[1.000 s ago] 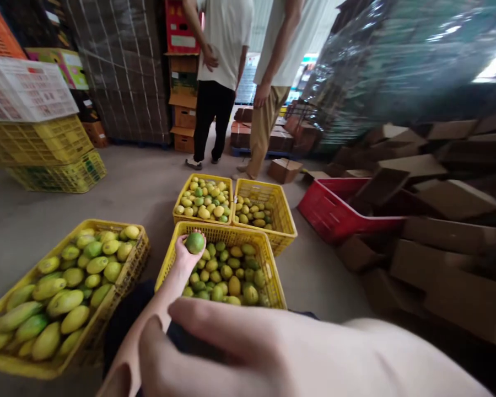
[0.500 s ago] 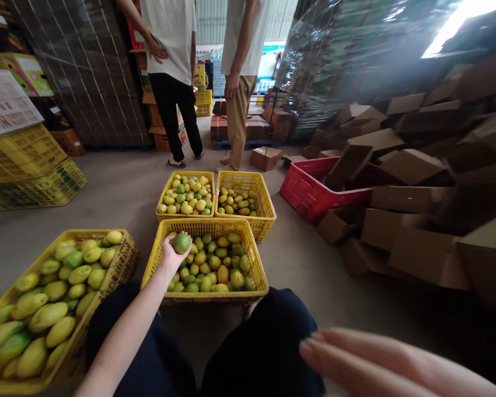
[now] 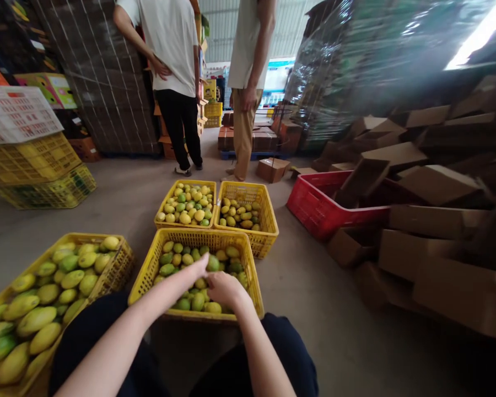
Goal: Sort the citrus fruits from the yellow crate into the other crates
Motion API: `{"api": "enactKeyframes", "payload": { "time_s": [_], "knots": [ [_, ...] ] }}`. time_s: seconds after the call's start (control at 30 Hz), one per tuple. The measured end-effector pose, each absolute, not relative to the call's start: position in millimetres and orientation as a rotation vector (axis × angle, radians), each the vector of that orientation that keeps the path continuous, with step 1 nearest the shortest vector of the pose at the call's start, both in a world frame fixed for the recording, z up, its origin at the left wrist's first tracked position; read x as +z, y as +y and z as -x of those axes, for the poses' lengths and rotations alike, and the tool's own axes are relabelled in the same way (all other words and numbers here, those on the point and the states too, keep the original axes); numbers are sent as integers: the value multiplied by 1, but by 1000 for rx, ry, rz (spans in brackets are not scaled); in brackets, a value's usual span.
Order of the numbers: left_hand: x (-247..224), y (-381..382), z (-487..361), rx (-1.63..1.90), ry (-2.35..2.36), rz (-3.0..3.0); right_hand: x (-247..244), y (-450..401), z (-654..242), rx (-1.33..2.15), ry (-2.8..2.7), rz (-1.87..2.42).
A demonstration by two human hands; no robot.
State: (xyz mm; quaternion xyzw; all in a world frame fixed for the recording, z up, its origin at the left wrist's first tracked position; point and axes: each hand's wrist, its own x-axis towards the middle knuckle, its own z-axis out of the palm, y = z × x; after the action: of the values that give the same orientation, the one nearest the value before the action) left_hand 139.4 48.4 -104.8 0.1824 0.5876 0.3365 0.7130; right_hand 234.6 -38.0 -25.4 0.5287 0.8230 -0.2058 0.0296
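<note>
Front crate [image 3: 149, 269], yellow: green and yellow fruit inside. One green fruit [image 3: 213, 263]: just right of the crate's centre, about midway between far and near edges, beside your left hand [image 3: 199, 268]. Left hand: thumb uppermost; whether its fingers grip that fruit, cannot tell. Your right hand [image 3: 225, 288]: fingers curled, just beside the left, closer to the crate's near edge; contents of the curl hidden. Adjoining the far edge: two yellow crates [image 3: 268, 214], fruit in both. Beyond the front crate's left edge: crate of larger, elongated fruit [image 3: 36, 321].
</note>
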Motion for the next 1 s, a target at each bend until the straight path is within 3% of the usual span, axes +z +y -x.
{"api": "enactKeyframes", "payload": {
  "time_s": [0.17,0.27,0.5,0.6,0.77,1.0],
  "knots": [
    [-15,174,-168,977,1249,-556,-27,-33,-238,-610,2563,-1727],
    [-4,179,-156,952,1262,-840,-28,-31,-240,-638,2552,-1738],
    [-129,33,-40,770,1588,-652,-24,-42,-249,-798,2510,-1675],
    [-172,-4,-1,814,1711,-527,-15,-40,-258,-867,2572,-1994],
    [-219,-3,22,897,1811,-470,-10,-28,-268,-1074,2596,-2765],
    [-254,27,6,1004,1724,-614,-12,-20,-264,-1242,2496,-2752]
  ]
}}
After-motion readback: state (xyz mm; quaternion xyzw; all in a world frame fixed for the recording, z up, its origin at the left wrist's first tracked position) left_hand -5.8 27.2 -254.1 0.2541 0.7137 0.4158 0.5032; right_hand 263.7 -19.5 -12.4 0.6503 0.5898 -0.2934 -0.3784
